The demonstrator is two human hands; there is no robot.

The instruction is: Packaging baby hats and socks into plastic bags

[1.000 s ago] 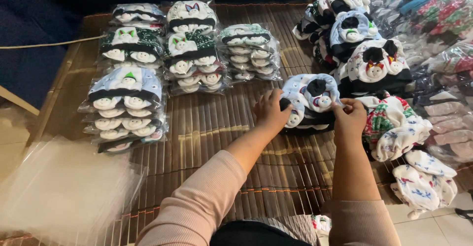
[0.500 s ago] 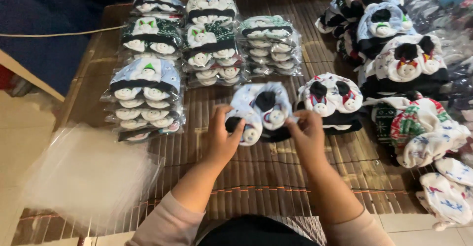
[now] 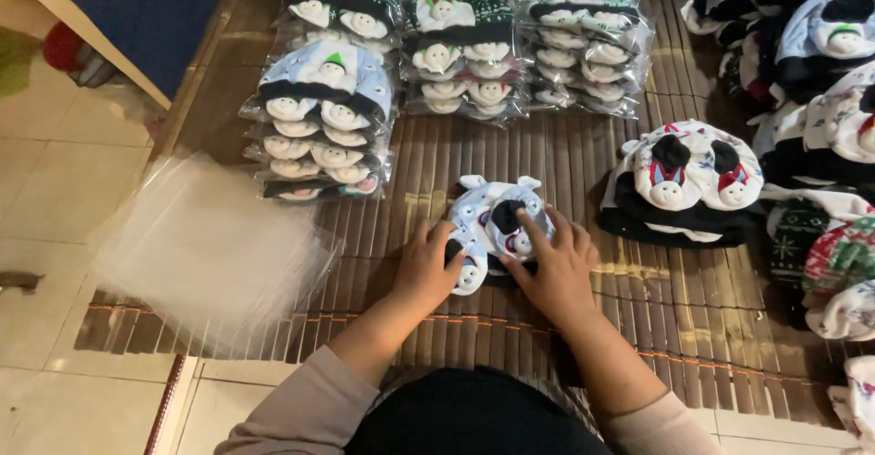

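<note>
Since the earlier frames, the small pale-blue patterned baby hat (image 3: 497, 227) has come nearer, onto the brown bamboo mat (image 3: 565, 327). Left hand (image 3: 427, 268) and right hand (image 3: 556, 268) flank it, fingers loosely closed on its edges, equally near; bagged hat stacks (image 3: 324, 122) lie farther left.

Both hands, left hand (image 3: 427, 268) and right hand (image 3: 554, 268), have carried the hat bundle (image 3: 497, 227) from the pile down onto the bamboo mat (image 3: 565, 163).
</note>
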